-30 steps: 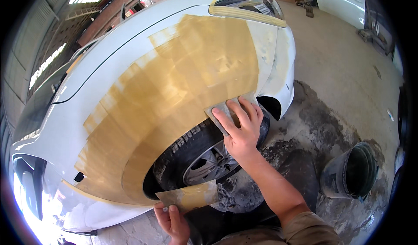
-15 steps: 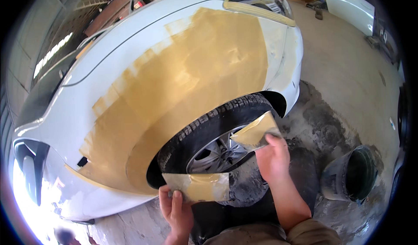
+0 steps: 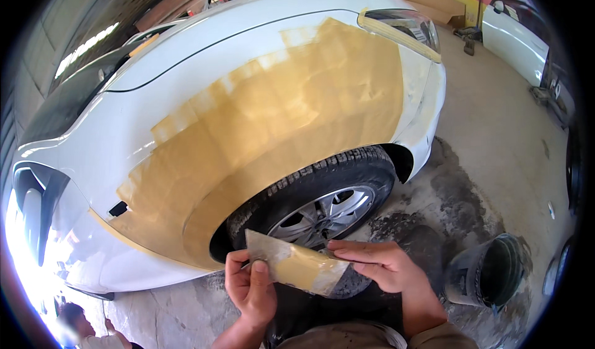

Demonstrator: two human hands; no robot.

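My left hand (image 3: 253, 287) pinches the left end of a flat, thin putty spreader (image 3: 294, 265), thumb on top, with yellow filler smeared over its face. My right hand (image 3: 389, 265) is closed, fingers laid flat over a second spreader that shows only as a thin edge. That edge touches the right end of the left one. Both are held in front of the front wheel (image 3: 331, 216) of a white car. Yellow-tan filler (image 3: 266, 113) covers much of its fender, from the wheel arch up toward the hood seam.
Masking tape (image 3: 396, 34) edges the headlight. A dark bucket (image 3: 486, 271) stands on the wet, stained floor at right. A loose white car door (image 3: 515, 42) is at the far right. Another person (image 3: 83, 327) is at the lower left, beyond the car.
My right hand has come down and left, bringing its spreader against the left one. The left spreader has tilted, its right end lower. The view has shifted slightly.
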